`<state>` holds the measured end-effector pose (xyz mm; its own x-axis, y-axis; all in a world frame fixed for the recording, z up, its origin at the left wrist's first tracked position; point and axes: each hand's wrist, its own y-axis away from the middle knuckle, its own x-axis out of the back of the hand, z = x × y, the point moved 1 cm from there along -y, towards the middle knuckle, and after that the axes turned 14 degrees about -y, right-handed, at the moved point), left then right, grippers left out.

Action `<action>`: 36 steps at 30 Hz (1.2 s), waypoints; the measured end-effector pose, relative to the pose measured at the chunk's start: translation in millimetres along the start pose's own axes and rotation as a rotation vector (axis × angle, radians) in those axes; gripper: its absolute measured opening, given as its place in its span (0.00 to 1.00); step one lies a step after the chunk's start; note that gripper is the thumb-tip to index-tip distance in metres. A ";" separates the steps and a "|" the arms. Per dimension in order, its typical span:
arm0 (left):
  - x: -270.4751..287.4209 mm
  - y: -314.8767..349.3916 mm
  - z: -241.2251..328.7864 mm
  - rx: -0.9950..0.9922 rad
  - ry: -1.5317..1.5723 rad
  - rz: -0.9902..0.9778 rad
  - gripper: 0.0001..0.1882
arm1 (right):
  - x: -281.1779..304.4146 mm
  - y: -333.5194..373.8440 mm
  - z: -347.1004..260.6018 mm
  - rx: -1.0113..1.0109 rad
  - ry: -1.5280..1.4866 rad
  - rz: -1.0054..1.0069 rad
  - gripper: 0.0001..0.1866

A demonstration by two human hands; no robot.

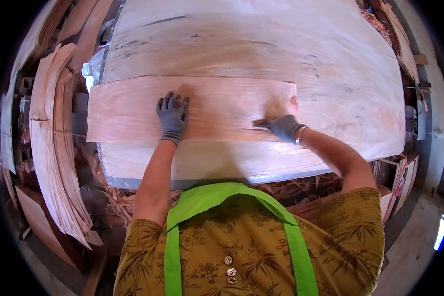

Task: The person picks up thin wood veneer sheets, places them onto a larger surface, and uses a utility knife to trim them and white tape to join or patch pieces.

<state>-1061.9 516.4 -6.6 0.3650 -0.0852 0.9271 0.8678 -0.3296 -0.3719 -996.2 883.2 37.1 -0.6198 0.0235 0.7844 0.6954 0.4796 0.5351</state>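
Note:
A long, reddish thin wood veneer sheet [222,103] lies crosswise on a large pale wooden sheet [350,113]. My left hand [172,117], in a grey glove, rests on the veneer left of its middle, fingers stretched out and apart. Near the veneer's right end, along its near edge, my right hand [284,128] is closed round a short, flat brown tool [260,123]; its exact kind is unclear. Beside the tool, a pale split shows in the veneer's near edge. A knot marks the veneer's right end.
Stacked veneer strips [54,133] stand to the left of the work surface. Loose wood scraps [121,197] lie below its near edge. More boards [404,182] lean at the right, with shavings [375,22] at the far right corner.

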 end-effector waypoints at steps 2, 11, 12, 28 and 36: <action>3.5 -3.9 1.0 -0.013 -0.015 -0.014 0.15 | 1.5 24.2 41.9 0.045 -0.052 0.045 0.19; -4.2 3.7 -1.6 -0.045 0.032 -0.025 0.18 | 7.8 118.2 159.3 -0.398 0.239 -0.157 0.14; -8.7 -0.1 -1.9 -0.032 0.056 0.000 0.19 | 2.0 136.6 176.8 -0.388 0.137 -0.093 0.09; -29.2 -10.4 -28.8 -0.069 0.065 -0.114 0.13 | 67.7 -190.8 -121.8 -0.057 -0.152 0.458 0.10; -9.1 -15.0 -25.6 0.145 0.102 -0.100 0.24 | 99.0 -278.1 -166.9 0.102 0.002 0.365 0.12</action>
<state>-1086.9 498.1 -8.3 0.2453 -0.1560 0.9568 0.9402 -0.2025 -0.2740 -1190.3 605.8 18.3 -0.3373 0.2076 0.9182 0.8304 0.5251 0.1863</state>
